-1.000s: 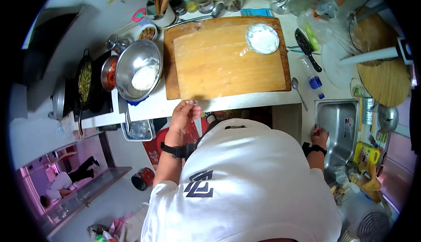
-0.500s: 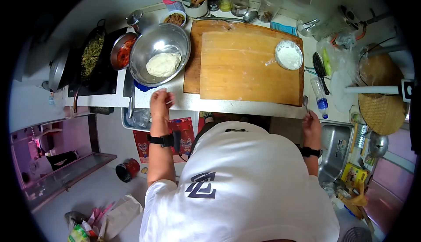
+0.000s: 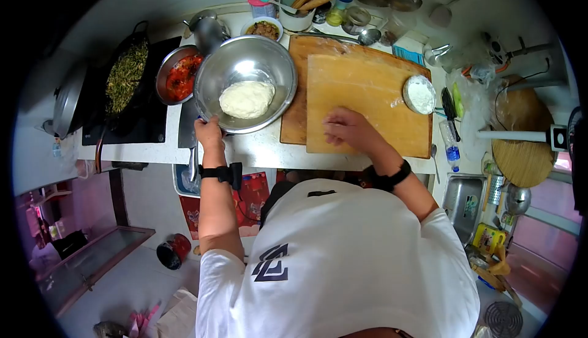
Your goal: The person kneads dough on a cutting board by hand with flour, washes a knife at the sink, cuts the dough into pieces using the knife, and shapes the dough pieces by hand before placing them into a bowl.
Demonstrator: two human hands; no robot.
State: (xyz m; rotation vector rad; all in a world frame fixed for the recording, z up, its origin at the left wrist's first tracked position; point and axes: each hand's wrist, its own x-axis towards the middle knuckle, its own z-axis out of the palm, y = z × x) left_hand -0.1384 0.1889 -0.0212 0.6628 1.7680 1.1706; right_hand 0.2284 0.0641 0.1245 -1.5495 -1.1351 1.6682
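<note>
A large metal bowl point(image 3: 282, 87) holds a lump of pale dough point(image 3: 247, 99). My left hand point(image 3: 209, 132) grips the bowl's near left rim, fingers partly hidden. Above the near part of the pale wooden board point(image 3: 361, 93) hovers my right hand point(image 3: 350, 128), empty, its fingers loosely bent and apart. A small bowl of white flour point(image 3: 420, 94) rests on the board's right end. At the counter's front edge, right of the board, lies a metal spoon point(image 3: 435, 161).
Left of the dough bowl are a pan of red sauce point(image 3: 182, 79), a cleaver point(image 3: 187, 123) and a wok of chopped greens point(image 3: 127, 81). A bowl of meat point(image 3: 264, 29) stands behind. On the right are a water bottle point(image 3: 452, 152) and a sink point(image 3: 460, 206).
My right hand has let go of the spoon at the counter edge and swung left over the board. My left hand has moved to the bowl's rim. The camera view has shifted slightly.
</note>
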